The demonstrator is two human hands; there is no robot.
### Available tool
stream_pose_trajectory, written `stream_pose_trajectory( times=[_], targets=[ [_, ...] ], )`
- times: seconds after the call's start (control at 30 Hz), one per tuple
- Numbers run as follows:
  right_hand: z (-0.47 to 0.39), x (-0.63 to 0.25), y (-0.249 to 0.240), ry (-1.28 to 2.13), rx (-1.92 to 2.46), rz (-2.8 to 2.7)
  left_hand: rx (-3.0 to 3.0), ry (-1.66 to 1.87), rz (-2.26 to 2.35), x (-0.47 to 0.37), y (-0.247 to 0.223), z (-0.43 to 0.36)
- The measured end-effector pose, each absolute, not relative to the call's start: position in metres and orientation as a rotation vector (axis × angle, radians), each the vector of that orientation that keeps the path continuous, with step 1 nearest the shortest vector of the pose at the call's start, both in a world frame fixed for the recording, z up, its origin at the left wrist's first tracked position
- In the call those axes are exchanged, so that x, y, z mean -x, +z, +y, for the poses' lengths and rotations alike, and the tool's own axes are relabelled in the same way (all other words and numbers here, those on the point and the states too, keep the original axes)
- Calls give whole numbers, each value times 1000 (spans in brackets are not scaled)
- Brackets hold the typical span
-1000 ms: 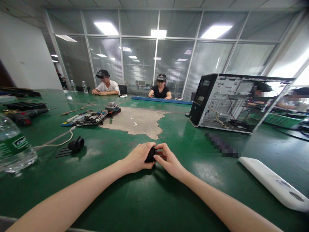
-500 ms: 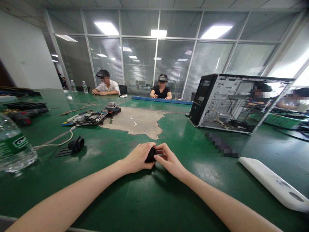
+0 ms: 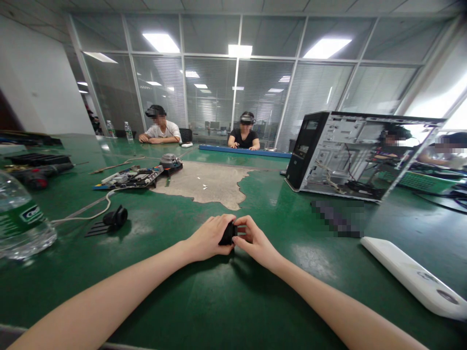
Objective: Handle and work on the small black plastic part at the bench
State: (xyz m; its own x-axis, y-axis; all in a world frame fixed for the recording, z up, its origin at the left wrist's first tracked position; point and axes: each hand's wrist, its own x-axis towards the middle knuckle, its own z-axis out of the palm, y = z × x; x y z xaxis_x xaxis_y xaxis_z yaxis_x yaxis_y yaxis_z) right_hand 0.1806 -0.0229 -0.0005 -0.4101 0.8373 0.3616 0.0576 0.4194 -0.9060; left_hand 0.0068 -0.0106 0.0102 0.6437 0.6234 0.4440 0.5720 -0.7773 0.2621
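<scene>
Two hands around one small black part, near middle of the green table [image 3: 219,306]
One large bottle [image 3: 22,218] stands near left, two small bottles [image 3: 128,131] far left, one computer case [image 3: 335,158] right; the black part [image 3: 226,234] is compact, mostly hidden; the left hand [image 3: 208,238] wraps its left side, the half-curled right hand [image 3: 256,241] pinching its right edge between thumb and fingertips.

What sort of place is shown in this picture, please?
Probably an office-like room used for electronics work. An opened computer case and a bare circuit board suggest the electronics work; the glazed partition with blinds suggests an office.
</scene>
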Motion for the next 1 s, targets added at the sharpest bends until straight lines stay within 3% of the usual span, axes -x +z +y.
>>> stream_pose_trajectory(
  times=[1.0],
  targets=[
    [-23, -180, 0, 1135, 805, -1779, -2758, 798, 1025, -7, 10, -10]
  ],
)
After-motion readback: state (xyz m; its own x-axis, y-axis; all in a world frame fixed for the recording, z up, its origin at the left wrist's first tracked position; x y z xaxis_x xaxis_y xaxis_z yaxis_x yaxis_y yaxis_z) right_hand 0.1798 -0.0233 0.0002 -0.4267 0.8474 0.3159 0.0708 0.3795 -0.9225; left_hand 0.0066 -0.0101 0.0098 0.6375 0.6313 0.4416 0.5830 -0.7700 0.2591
